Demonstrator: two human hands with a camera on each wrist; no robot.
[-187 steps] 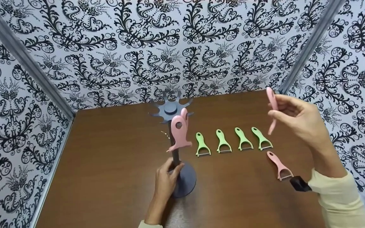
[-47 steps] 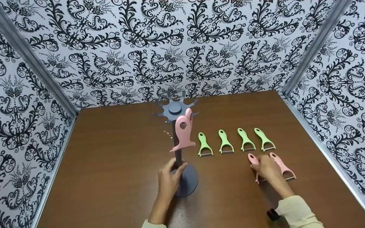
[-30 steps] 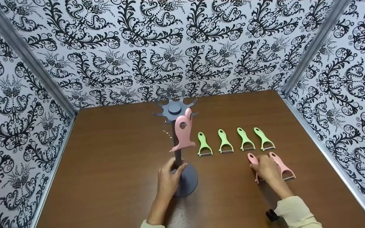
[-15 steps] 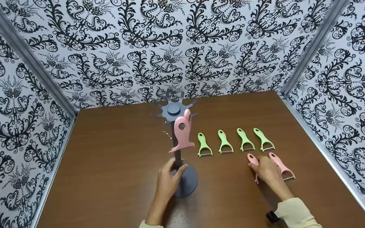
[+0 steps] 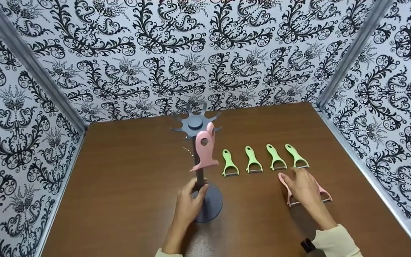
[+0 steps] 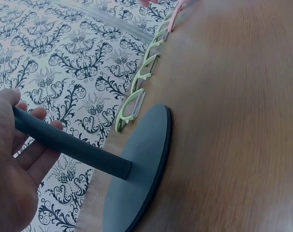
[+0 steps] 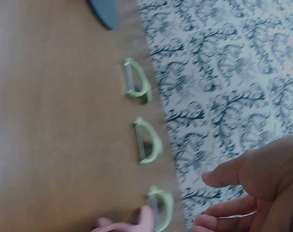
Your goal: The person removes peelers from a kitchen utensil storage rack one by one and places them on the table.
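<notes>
My left hand (image 5: pixel 187 203) grips the pole (image 5: pixel 199 175) of a dark grey hook stand, just above its round base (image 6: pixel 141 169). Two pink peelers hang at the front of its hook ring (image 5: pixel 195 123); the nearer one (image 5: pixel 204 153) partly covers the other (image 5: pixel 211 127). Two more pink peelers lie on the table at the right, the left one (image 5: pixel 283 179) beside the right one (image 5: pixel 324 192). Over them is my right hand (image 5: pixel 305 189), hiding their middles. In the right wrist view the right hand's thumb and fingers (image 7: pixel 223 175) are parted with nothing between them.
Several green peelers (image 5: pixel 229 164) lie in a row across the brown table (image 5: pixel 127 200), behind the pink ones. Patterned walls (image 5: pixel 177 64) enclose the table at the back and both sides. A black device (image 5: pixel 308 245) sits at the right sleeve.
The right hand has lowered a pink peeler from the air to the table, left of the other pink one, and let go, its fingers rising slightly. The left hand keeps its grip.
</notes>
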